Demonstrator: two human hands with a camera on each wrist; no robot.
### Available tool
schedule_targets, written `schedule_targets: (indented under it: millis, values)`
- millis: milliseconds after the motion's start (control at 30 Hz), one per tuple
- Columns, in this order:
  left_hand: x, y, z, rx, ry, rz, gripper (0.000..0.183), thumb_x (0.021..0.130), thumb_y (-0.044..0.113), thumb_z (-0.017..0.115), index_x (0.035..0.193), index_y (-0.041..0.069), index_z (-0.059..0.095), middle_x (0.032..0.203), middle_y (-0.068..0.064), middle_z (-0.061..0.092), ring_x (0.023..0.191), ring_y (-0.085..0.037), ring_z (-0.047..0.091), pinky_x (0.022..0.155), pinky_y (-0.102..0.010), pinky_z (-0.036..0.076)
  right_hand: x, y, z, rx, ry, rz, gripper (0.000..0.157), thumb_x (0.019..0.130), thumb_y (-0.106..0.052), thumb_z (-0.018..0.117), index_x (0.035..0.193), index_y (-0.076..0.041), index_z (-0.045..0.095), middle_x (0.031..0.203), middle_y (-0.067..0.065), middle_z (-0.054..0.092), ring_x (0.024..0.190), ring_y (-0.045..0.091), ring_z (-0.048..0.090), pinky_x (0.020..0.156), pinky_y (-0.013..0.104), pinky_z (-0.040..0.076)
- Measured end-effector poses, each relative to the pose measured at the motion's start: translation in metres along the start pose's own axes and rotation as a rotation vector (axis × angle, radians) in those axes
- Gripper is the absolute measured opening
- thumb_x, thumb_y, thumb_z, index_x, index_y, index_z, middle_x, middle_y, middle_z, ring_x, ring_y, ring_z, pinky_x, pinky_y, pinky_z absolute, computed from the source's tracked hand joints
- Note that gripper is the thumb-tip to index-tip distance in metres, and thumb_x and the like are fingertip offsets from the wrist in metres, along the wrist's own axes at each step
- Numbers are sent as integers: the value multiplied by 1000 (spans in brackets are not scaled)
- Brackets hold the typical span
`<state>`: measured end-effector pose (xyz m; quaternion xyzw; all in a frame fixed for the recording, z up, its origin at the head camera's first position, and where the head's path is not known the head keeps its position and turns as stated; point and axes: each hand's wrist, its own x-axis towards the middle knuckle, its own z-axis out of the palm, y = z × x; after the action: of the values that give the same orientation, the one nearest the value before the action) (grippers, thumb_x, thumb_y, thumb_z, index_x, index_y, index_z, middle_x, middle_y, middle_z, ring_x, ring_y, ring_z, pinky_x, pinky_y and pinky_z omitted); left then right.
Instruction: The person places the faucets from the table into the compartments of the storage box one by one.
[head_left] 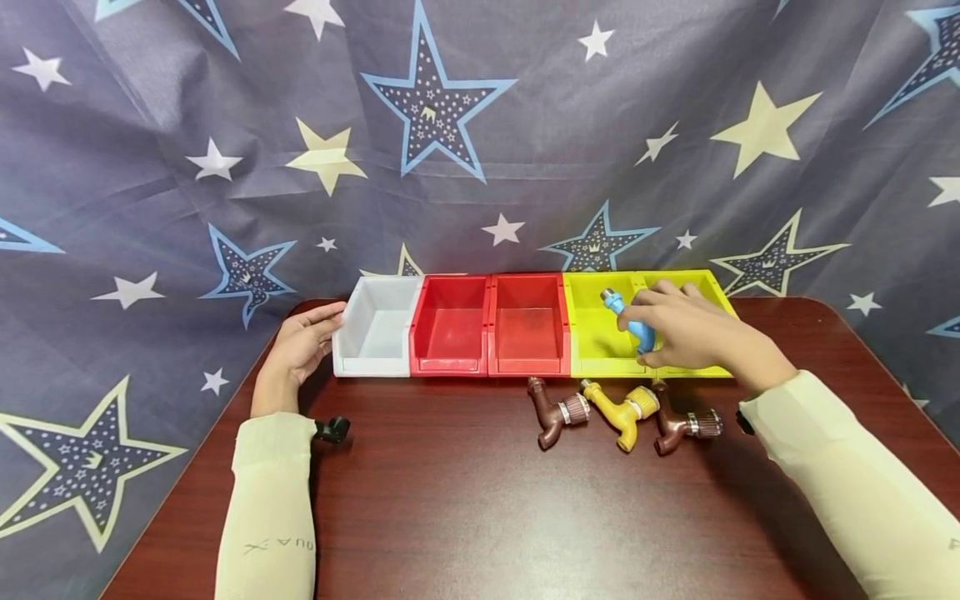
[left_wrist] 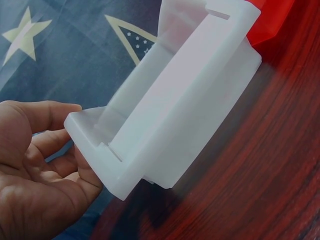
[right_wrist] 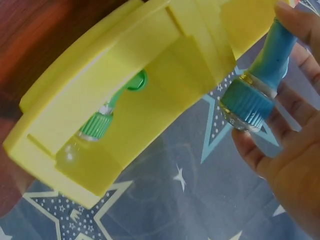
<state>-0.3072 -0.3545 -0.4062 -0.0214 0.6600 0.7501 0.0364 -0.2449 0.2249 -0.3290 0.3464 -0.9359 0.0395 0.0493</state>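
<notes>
My right hand grips a blue toy-like tap above the yellow bins, its threaded end pointing up and left. In the right wrist view, the ribbed blue knob hangs near the fingers. A green tap lies in the rightmost yellow bin. At the row's left end, my left hand touches the side of the white bin with relaxed fingers. Close up, its fingertips meet the white bin's corner and outer wall; part of them is hidden.
Two red bins join the white bin to the left yellow bin. In front lie a brown tap, a yellow tap and another brown tap. A star-printed cloth hangs behind the wooden table.
</notes>
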Motion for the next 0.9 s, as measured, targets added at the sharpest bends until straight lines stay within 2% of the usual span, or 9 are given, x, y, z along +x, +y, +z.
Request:
schedule_targets:
  millis: [133,267,367,600,900]
  values:
    - [-2,2,1,-11,0,-9,54,101,0,60,150,-11,40,104,0,74,91,-12,68,75,-26,56,13,-4,5,1,-12,-9,46,78,-28,89,119,-20,71,118,5,66,104,27,48,79,44,35]
    - [-3,2,2,-18,-4,0,53,101,-2,59,150,-11,40,102,0,74,89,-12,68,74,-26,56,25,-4,11,-3,-24,-3,47,79,-29,89,122,-18,71,122,7,66,107,28,49,84,48,38]
    - [-3,2,2,-15,-6,5,53,102,-1,59,150,-10,41,102,1,74,90,-12,68,74,-25,56,33,-5,14,1,-21,3,48,79,-29,89,122,-18,71,124,7,66,111,29,50,89,52,40]
    - [-2,2,3,-24,2,5,51,101,-1,60,149,-10,43,104,0,75,90,-13,69,74,-26,55,47,-2,24,5,-57,21,50,81,-31,88,126,-18,70,129,8,65,113,29,50,91,53,42]
    - [-2,1,2,-18,-1,11,54,102,0,59,151,-10,40,103,2,74,89,-11,68,74,-25,55,59,-2,33,16,-135,78,50,84,-32,86,129,-19,69,133,11,62,119,34,49,104,67,36]
